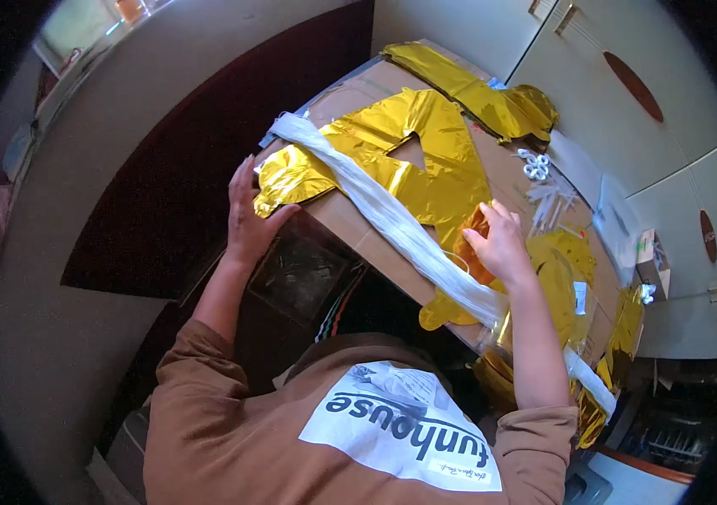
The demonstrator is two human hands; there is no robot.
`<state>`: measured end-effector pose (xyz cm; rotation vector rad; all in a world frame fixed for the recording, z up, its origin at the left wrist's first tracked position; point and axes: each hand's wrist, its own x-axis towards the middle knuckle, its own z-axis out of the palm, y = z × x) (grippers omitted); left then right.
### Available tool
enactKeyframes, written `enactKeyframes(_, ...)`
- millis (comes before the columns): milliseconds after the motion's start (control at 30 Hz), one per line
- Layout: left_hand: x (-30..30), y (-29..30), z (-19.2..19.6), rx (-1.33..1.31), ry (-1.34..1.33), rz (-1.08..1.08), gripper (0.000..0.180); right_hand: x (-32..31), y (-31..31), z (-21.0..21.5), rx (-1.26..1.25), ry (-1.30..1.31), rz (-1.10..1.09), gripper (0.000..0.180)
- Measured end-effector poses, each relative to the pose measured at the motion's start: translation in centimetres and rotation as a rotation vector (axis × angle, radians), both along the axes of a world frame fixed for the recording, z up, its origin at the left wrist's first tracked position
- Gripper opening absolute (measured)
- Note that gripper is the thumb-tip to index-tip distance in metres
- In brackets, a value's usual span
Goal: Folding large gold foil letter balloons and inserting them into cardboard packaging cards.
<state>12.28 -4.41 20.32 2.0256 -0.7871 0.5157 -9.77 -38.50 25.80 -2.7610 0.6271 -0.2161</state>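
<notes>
A flat gold foil letter balloon (pixel 413 143) lies on a cardboard surface (pixel 358 240). My left hand (pixel 249 215) rests on the balloon's left foot at the cardboard's edge, fingers spread. My right hand (pixel 500 244) presses on the balloon's other foot beside an orange foil piece (pixel 469 252). A long bundle of white string (pixel 392 219) runs diagonally across the balloon, between my hands.
More gold foil balloons lie at the far end (pixel 493 97) and to the right (pixel 565 273). White plastic straws (pixel 548 202) and small white clips (pixel 535 166) sit on the cardboard. A small box (pixel 651 261) stands at right. White cupboard doors (pixel 628 101) stand behind.
</notes>
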Motion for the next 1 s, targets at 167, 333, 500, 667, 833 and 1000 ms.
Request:
enactKeyframes(167,2.3,0.7,-0.8,0.138,0.045,-0.085,0.049,0.1,0.4,0.1,0.050,0.016,-0.006,0.060)
enactKeyframes(333,2.9,1.0,0.4,0.277,-0.024,-0.183,0.051,0.0,0.4,-0.1,0.082,-0.030,-0.016,0.059)
enactKeyframes(500,5.1,1.0,2.4,0.411,-0.078,-0.311,0.050,0.6,0.2,-0.6,0.075,-0.076,-0.017,0.050)
enactKeyframes(667,7.2,-0.2,4.5,0.403,0.010,-0.364,0.037,0.9,-0.3,-2.0,0.116,-0.152,0.023,0.044)
enactKeyframes(833,7.4,-0.5,2.8,0.428,0.045,-0.375,0.036,0.4,0.2,-2.0,-0.002,-0.233,0.015,0.044)
enactKeyframes(1000,5.0,-0.6,3.7,0.624,-0.250,-0.184,0.052,0.7,-0.3,-3.1,0.078,-0.152,0.007,0.034)
